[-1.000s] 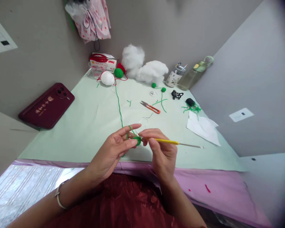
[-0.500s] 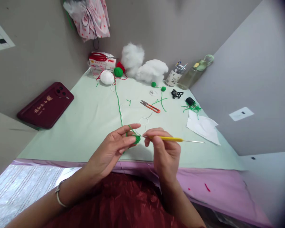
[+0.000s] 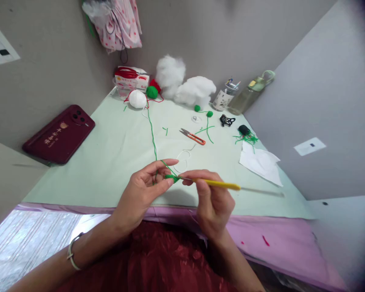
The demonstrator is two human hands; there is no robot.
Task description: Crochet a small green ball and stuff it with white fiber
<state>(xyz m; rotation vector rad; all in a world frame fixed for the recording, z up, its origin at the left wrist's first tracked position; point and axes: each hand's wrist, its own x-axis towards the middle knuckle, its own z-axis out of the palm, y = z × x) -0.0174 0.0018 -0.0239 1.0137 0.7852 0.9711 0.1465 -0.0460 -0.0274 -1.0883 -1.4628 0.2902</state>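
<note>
My left hand (image 3: 144, 186) pinches a small green crochet piece (image 3: 172, 178) between thumb and fingers above the table's front. Green yarn (image 3: 153, 136) runs from the green yarn ball (image 3: 152, 92) at the back down to this hand and passes over its raised index finger. In my right hand (image 3: 214, 198) is a crochet hook (image 3: 220, 184) with a yellow handle, gripped like a pen. Its thin tip meets the right edge of the green piece; the exact stitch is too small to make out. The hook's other metal end points right and is blurred.
Orange thread snips (image 3: 193, 136) lie beyond my hands, among green yarn scraps. White stuffing (image 3: 194, 90), a white yarn ball (image 3: 137, 99), a pen cup (image 3: 224, 97) and a bottle (image 3: 251, 93) stand at the back. A dark red phone (image 3: 59, 136) leans left; white paper (image 3: 258, 162) lies right.
The hook's yellow handle end has tipped lower and to the right. My left hand has turned slightly, showing more of the green piece's top edge.
</note>
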